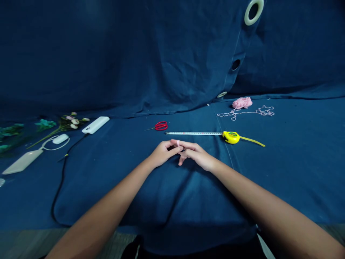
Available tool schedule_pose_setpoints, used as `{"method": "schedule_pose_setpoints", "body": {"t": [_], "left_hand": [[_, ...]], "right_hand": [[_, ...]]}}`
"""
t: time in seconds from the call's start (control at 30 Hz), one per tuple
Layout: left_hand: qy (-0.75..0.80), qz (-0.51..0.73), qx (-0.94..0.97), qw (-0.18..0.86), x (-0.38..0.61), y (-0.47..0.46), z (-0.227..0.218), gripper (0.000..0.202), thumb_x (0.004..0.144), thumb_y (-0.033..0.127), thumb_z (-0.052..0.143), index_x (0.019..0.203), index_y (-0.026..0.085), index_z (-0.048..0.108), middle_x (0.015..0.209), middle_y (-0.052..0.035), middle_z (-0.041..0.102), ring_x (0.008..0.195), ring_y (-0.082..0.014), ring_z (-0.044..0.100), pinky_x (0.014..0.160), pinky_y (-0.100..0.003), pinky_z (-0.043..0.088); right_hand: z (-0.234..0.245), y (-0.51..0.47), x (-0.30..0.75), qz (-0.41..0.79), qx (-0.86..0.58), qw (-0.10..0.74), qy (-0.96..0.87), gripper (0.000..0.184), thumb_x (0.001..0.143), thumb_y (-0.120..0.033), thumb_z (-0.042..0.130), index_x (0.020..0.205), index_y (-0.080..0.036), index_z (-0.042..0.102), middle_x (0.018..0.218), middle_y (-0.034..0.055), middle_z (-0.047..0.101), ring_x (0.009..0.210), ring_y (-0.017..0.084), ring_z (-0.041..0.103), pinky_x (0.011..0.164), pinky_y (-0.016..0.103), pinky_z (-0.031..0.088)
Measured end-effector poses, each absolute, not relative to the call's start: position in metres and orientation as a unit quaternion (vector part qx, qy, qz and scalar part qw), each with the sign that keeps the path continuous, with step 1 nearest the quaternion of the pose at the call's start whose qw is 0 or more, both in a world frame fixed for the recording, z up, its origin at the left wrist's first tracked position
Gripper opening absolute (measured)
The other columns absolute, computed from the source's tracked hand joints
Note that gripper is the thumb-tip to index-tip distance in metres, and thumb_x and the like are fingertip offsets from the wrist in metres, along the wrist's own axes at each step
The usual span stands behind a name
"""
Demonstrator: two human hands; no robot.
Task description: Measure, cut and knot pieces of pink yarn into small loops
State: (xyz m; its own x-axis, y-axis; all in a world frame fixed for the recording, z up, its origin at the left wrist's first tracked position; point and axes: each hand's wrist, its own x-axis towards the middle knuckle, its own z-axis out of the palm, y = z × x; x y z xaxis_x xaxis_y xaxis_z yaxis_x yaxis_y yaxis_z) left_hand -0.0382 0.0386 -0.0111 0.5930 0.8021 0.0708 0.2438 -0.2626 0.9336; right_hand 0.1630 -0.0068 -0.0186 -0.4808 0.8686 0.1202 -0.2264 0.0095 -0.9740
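My left hand (165, 152) and my right hand (196, 154) meet in the middle of the blue cloth. A small loop of pink yarn (178, 143) circles the stretched-out index finger of my right hand, near its tip. The thumb and fingers of my left hand close at this loop. The other fingers of my right hand are apart and bent downward, with part of them hidden. Just beyond my hands lies a yellow tape measure (231, 137) with its blade (194, 133) pulled out to the left. Red-handled scissors (161, 126) rest near the blade's end.
A pink yarn ball (242, 103) with a loose strand lies at the back right. On the left are a white power strip (95, 125) with a black cord (63, 172), a white charger-like device (23, 162) and artificial flowers (74, 122). A blue curtain (161, 54) hangs behind.
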Motion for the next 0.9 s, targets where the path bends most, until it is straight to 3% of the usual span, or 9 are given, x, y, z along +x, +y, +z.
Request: {"method": "schedule_pose_setpoints", "body": {"t": [0.3, 0.4, 0.57, 0.73, 0.9], "left_hand": [[0.357, 0.295, 0.742, 0.485, -0.0346, 0.0322, -0.0076, 0.031, 0.091, 0.044, 0.073, 0.103, 0.016, 0.076, 0.089, -0.0060, 0.077, 0.085, -0.0215, 0.070, 0.082, -0.033, 0.053], [0.366, 0.329, 0.729, 0.476, -0.0338, 0.0331, -0.0085, 0.030, 0.088, 0.043, 0.076, 0.100, 0.016, 0.075, 0.090, -0.0048, 0.076, 0.084, -0.0199, 0.068, 0.081, -0.032, 0.052], [0.362, 0.339, 0.699, 0.515, -0.0339, 0.0391, -0.0058, 0.031, 0.087, 0.043, 0.076, 0.103, 0.016, 0.077, 0.094, -0.0043, 0.074, 0.088, -0.0199, 0.067, 0.086, -0.033, 0.051], [0.367, 0.380, 0.683, 0.504, -0.0338, 0.0395, -0.0026, 0.022, 0.081, 0.038, 0.082, 0.089, 0.017, 0.079, 0.095, -0.0036, 0.069, 0.091, -0.0184, 0.063, 0.087, -0.031, 0.049], [0.364, 0.368, 0.668, 0.535, -0.0330, 0.0379, -0.0035, 0.025, 0.081, 0.037, 0.082, 0.091, 0.016, 0.075, 0.088, -0.0026, 0.068, 0.086, -0.0173, 0.062, 0.083, -0.031, 0.049]], "right_hand": [[-0.0212, -0.0064, 0.1630, 0.651, -0.279, 0.428, -0.560, 0.047, 0.092, -0.035, 0.066, 0.136, -0.018, 0.068, 0.093, 0.0034, 0.074, 0.073, 0.018, 0.073, 0.083, 0.038, 0.057], [-0.0214, -0.0062, 0.1629, 0.656, -0.278, 0.428, -0.557, 0.051, 0.093, -0.034, 0.065, 0.142, -0.019, 0.063, 0.099, 0.0045, 0.075, 0.075, 0.019, 0.075, 0.085, 0.039, 0.057], [-0.0197, -0.0069, 0.1629, 0.663, -0.274, 0.419, -0.556, 0.067, 0.094, -0.025, 0.060, 0.159, -0.028, 0.044, 0.119, 0.0066, 0.075, 0.082, 0.019, 0.077, 0.089, 0.041, 0.058], [-0.0169, -0.0082, 0.1629, 0.661, -0.268, 0.413, -0.566, 0.058, 0.094, -0.024, 0.057, 0.152, -0.027, 0.053, 0.122, 0.0086, 0.075, 0.084, 0.020, 0.077, 0.091, 0.041, 0.059], [-0.0227, -0.0051, 0.1642, 0.666, -0.267, 0.418, -0.557, 0.056, 0.094, -0.028, 0.061, 0.150, -0.024, 0.056, 0.104, 0.0074, 0.078, 0.083, 0.021, 0.078, 0.090, 0.041, 0.058]]}}
